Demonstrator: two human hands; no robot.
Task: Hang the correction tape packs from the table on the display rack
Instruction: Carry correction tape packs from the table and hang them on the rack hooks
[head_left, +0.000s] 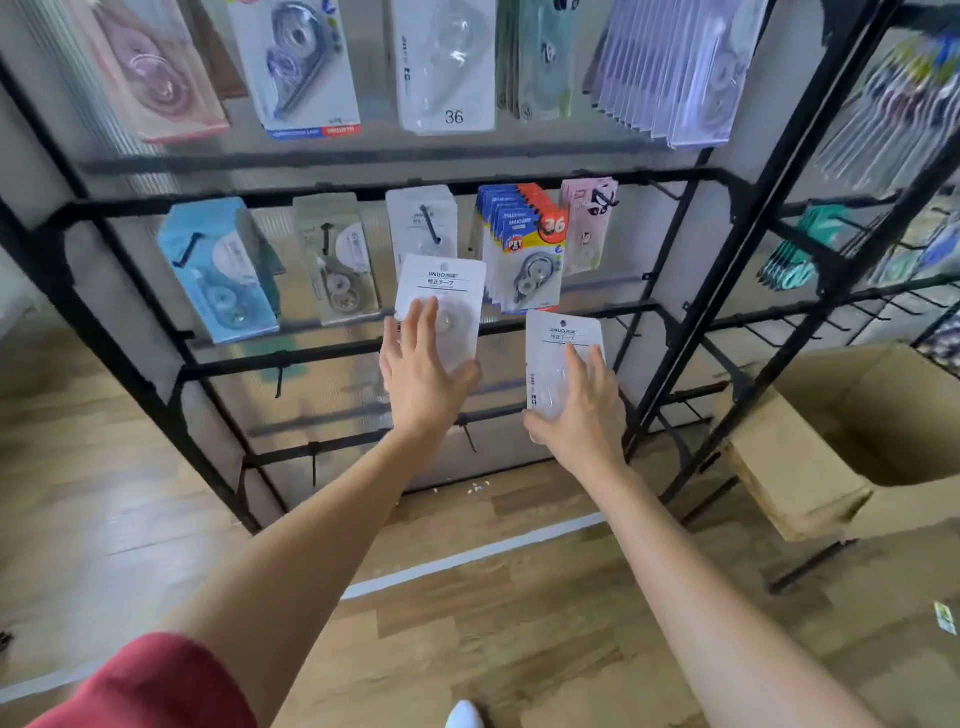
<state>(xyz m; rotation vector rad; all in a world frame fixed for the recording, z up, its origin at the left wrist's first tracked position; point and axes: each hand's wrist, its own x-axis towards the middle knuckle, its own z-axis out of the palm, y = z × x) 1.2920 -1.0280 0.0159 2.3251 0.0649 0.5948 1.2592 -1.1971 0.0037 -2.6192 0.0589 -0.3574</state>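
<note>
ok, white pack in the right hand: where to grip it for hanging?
Grip the lower half of the white pack, coming from below, as the right hand does now. It is a flat upright card with its hang hole at the top edge, so a low grip probably leaves that end free for hanging.

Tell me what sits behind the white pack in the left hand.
A stack of white packs hanging on a black hook; the held pack and left hand cover their lower halves.
</note>
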